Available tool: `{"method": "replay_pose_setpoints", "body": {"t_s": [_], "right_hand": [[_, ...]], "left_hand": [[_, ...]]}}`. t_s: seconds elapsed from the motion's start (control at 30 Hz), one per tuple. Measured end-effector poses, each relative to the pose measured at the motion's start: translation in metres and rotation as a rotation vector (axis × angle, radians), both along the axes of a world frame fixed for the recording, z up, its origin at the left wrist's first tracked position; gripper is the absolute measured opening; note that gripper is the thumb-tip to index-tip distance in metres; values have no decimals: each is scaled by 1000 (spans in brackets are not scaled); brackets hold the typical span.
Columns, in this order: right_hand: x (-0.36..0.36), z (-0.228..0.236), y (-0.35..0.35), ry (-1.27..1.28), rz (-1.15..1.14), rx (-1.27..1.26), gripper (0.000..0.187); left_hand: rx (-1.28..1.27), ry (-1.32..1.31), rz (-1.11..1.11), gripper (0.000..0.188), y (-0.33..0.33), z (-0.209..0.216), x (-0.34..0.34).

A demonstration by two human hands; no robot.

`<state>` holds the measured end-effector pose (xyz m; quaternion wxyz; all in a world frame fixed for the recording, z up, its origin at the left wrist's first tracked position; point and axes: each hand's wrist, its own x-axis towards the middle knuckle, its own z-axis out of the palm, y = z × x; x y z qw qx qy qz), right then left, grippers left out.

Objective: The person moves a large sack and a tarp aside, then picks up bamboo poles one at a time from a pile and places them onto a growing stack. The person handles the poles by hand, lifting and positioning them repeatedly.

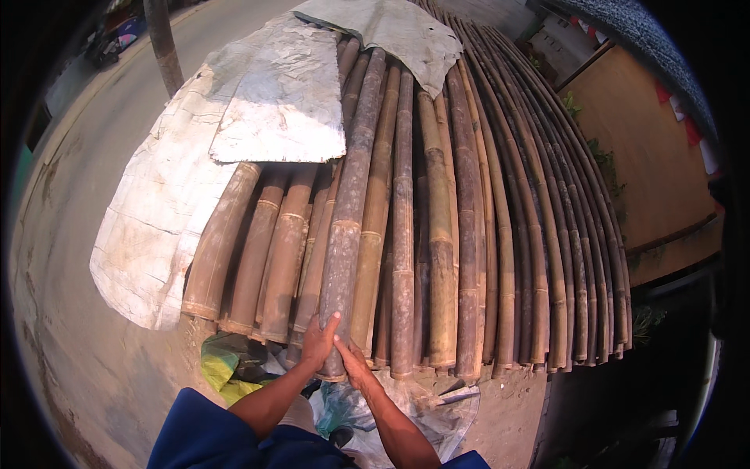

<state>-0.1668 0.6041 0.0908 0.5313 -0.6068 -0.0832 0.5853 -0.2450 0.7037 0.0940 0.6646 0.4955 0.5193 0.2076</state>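
Both my hands are at the near end of one thick bamboo pole (349, 211), low in the centre of the frame. My left hand (316, 344) wraps its left side, fingers curled upward along the cane, thumb toward the middle. My right hand (353, 361) presses the same end from the lower right, fingers laid against the cut rim. Both are closed on the pole; neither is free.

The pole lies on top of the stack, running from my hands up toward the upper centre of the frame. It is grey-brown, with pale rings at the nodes.

Around it: a large bamboo stack (484, 234) of long canes lying side by side, cut ends toward me. Thick canes sit left of the held pole, thinner dark ones fan off to the right and bend with the lens.

A grey-white tarpaulin (273, 102) covers the upper left of the stack and hangs down its left flank. A second sheet (391, 31) lies across the top centre.

Below the cut ends, just left of my forearms, a yellow-green bag (219, 363) lies crumpled. Clear plastic sheeting (437, 418) lies to the right of my right forearm.

A paved road (78, 234) fills the left side of the frame.
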Motion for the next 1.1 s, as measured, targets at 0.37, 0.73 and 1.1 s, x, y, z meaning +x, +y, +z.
{"method": "replay_pose_setpoints", "body": {"t_s": [0.37, 0.73, 1.1], "right_hand": [[55, 46, -69, -237, -195, -2, 80], [15, -2, -34, -208, -148, -116, 77], [-4, -18, -11, -13, -32, -27, 88]], "left_hand": [[-35, 3, -314, 103, -50, 57, 56], [123, 82, -306, 99, -15, 15, 24], [-129, -89, -68, 81, 11, 0, 0]]}}
